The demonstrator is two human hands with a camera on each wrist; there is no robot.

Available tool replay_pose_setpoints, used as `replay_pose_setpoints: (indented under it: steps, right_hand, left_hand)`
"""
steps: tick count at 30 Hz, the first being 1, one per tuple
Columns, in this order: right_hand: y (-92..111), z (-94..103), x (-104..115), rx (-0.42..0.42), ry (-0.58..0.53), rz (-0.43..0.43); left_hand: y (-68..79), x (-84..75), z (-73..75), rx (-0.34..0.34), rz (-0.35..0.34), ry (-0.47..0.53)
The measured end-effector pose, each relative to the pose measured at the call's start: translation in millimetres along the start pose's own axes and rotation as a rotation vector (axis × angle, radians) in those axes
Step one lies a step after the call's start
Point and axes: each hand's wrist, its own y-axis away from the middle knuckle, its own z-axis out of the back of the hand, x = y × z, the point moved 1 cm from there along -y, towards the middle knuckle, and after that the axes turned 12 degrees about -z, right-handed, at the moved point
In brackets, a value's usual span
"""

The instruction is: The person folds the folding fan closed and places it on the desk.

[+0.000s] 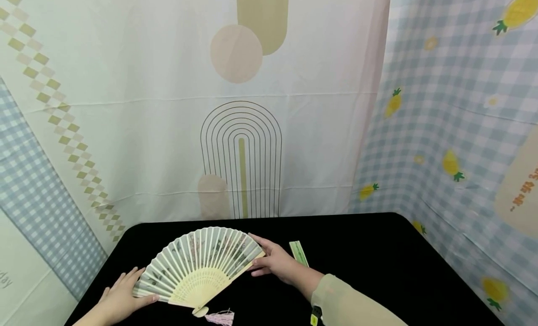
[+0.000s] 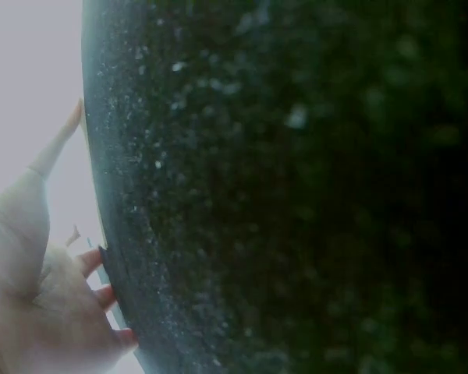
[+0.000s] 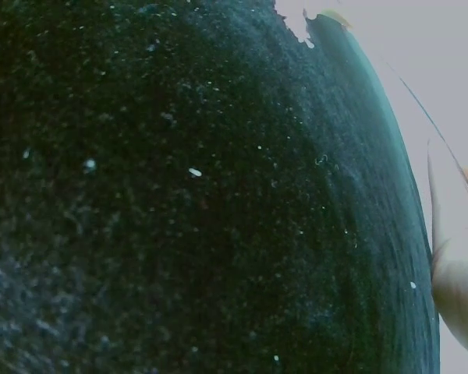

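Note:
An opened folding fan (image 1: 197,265) with pale ribs and a flowered grey-white leaf is spread over the black table. My left hand (image 1: 119,293) holds its left end, thumb along the lower edge and fingers at the upper side. At the opposite end, my right hand (image 1: 275,260) grips the right outer rib between thumb and fingers. A pink tassel (image 1: 221,317) hangs from the pivot at the bottom. In the left wrist view, my left hand (image 2: 54,304) shows with thumb and fingers apart. Only part of my right hand (image 3: 456,265) enters the right wrist view.
Just behind my right wrist lies a narrow green and white box (image 1: 298,252), partly covered by the forearm. The black tabletop (image 1: 378,260) runs back to a white patterned curtain (image 1: 159,153). Checked curtains with pineapples (image 1: 420,176) hang at the right.

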Motion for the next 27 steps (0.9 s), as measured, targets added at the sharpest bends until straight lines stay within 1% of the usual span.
replay_pose_setpoints:
  steps: [4, 10, 15, 19, 21, 27]
  right_hand:
    - [0.7, 0.5, 0.2, -0.002, 0.0, 0.011]
    - [2.1, 1.3, 0.2, 0.002, -0.003, 0.005]
    - [2.1, 2.1, 0.3, 0.011, -0.008, -0.005]
    - [2.3, 2.1, 0.4, 0.019, -0.011, -0.005]
    - [2.4, 2.2, 0.1, 0.021, -0.017, -0.006]
    - [3.0, 2.5, 0.2, 0.041, -0.029, 0.003]
  left_hand:
    - [-0.9, 2.8, -0.7, -0.004, -0.001, 0.018]
    - [0.6, 8.8, -1.4, -0.056, -0.05, 0.057]
    - [3.7, 12.9, -1.5, -0.073, -0.074, 0.119]
    - [5.1, 13.9, -1.0, -0.077, -0.075, 0.151]
    - [5.8, 14.0, -0.4, -0.076, -0.072, 0.148]
    - [10.1, 10.9, 3.5, -0.108, -0.07, 0.169]
